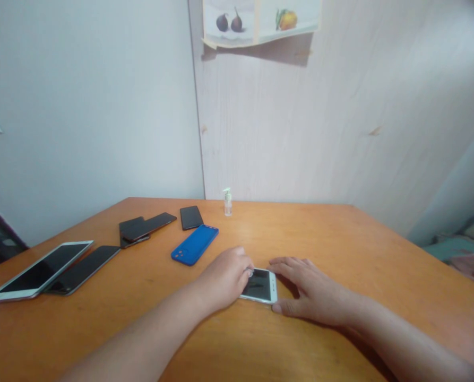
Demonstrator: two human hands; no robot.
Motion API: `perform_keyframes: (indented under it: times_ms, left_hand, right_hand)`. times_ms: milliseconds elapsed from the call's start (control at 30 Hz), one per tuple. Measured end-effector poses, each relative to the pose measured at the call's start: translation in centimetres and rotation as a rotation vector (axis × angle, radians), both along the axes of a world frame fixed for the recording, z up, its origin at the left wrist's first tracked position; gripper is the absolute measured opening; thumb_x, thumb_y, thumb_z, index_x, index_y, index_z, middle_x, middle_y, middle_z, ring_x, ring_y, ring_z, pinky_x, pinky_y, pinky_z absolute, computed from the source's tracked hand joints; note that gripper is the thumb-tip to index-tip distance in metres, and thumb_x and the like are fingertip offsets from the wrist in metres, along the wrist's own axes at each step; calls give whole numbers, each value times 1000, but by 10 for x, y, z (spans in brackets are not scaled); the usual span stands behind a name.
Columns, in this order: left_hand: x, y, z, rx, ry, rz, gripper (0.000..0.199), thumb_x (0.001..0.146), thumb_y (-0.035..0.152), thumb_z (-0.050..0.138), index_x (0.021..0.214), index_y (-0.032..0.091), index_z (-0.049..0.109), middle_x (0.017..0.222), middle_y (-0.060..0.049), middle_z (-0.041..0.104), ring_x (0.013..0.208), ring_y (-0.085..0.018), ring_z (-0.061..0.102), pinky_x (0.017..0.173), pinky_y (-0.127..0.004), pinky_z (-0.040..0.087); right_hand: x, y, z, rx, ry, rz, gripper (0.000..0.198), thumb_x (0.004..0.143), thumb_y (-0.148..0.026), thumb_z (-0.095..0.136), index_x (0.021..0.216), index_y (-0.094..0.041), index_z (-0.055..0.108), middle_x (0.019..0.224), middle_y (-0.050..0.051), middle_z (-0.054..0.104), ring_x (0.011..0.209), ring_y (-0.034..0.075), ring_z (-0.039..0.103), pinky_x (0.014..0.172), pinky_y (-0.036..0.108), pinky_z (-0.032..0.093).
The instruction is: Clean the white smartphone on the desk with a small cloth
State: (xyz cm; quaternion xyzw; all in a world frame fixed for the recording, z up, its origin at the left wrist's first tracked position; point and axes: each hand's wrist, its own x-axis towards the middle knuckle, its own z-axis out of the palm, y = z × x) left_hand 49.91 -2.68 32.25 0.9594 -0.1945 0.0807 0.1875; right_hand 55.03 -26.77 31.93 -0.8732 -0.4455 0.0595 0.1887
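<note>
A white smartphone lies face up on the wooden table, its dark screen partly covered by my left hand. The fingers of that hand are curled closed over the phone's left part. A small whitish thing shows at their tips, too little of it visible to name. My right hand rests on the table at the phone's right end. Its thumb touches the lower corner and its forefinger the upper corner, so the phone is held between them.
A blue phone case lies beyond my left hand. Several dark phones are spread to the left, with a white tablet near the table's left edge. A small pump bottle stands upright at the back, before the wall.
</note>
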Motion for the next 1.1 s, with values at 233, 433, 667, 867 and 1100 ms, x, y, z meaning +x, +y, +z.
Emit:
perform_keyframes:
  times_ms: [233, 433, 667, 867, 1100]
  left_hand:
    - [-1, -2, 0, 0, 1, -67, 22, 89, 12, 50, 82, 20, 69, 84, -3, 58, 82, -17, 56, 70, -26, 41]
    - [1, -2, 1, -29, 8, -33, 23, 90, 14, 49, 79, 19, 68, 84, -4, 57, 83, -17, 56, 71, -26, 41]
    - [-3, -11, -1, -7, 5, -103, 21, 91, 14, 50, 86, 20, 69, 87, -4, 58, 84, -17, 56, 71, -26, 41]
    - [-2, -11, -1, -23, 17, -65, 22, 92, 15, 48, 86, 20, 69, 88, -5, 58, 86, -18, 56, 73, -28, 42]
    - [-4, -13, -2, -24, 0, -110, 21, 91, 15, 50, 89, 21, 70, 89, -5, 59, 88, -18, 55, 74, -28, 41]
  right_hand:
    - [-1, 0, 3, 8, 16, 8, 68, 77, -63, 69, 133, -26, 57, 138, 10, 56, 123, 32, 51, 104, 46, 37]
    - [-2, 0, 4, 15, 25, 4, 67, 77, -62, 69, 133, -28, 57, 137, 9, 56, 122, 32, 52, 103, 46, 38]
    - [0, 0, 0, 8, 11, 3, 68, 76, -62, 70, 132, -25, 57, 138, 10, 56, 124, 31, 50, 105, 46, 36]
    - [0, 1, 2, 0, 12, 6, 67, 77, -61, 69, 133, -25, 56, 139, 10, 55, 125, 32, 50, 105, 47, 36]
    - [-1, 1, 2, 11, 17, 6, 68, 77, -60, 70, 134, -27, 56, 138, 10, 56, 124, 32, 50, 104, 48, 36]
